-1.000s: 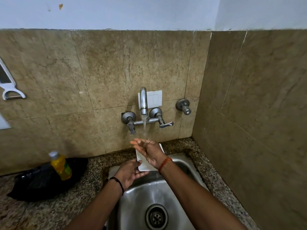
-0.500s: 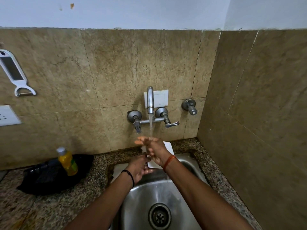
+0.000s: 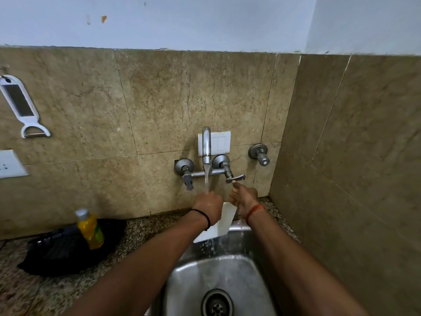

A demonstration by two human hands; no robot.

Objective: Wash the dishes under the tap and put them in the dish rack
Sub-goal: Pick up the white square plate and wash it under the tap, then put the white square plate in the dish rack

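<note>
Water runs from the steel tap (image 3: 206, 144) onto my left hand (image 3: 208, 208), which is curled into a fist above the back of the steel sink (image 3: 182, 277). A flat white dish (image 3: 225, 221) leans against the sink's back rim, partly hidden behind that fist. Whether the fist grips the dish is hidden. To its right, my right hand (image 3: 245, 199) is lifted with fingers apart. Its fingertips reach up to just below the tap's right lever (image 3: 235, 178), and it holds nothing.
A yellow soap bottle (image 3: 90, 229) stands on a black bag (image 3: 57, 254) on the granite counter to the left. A white peeler (image 3: 22, 106) hangs on the tiled wall. A separate valve (image 3: 259, 153) juts out right of the tap. The side wall stands close on the right.
My right hand has left the water stream and moved right and up toward the lever. My left hand rose into the stream and closed.
</note>
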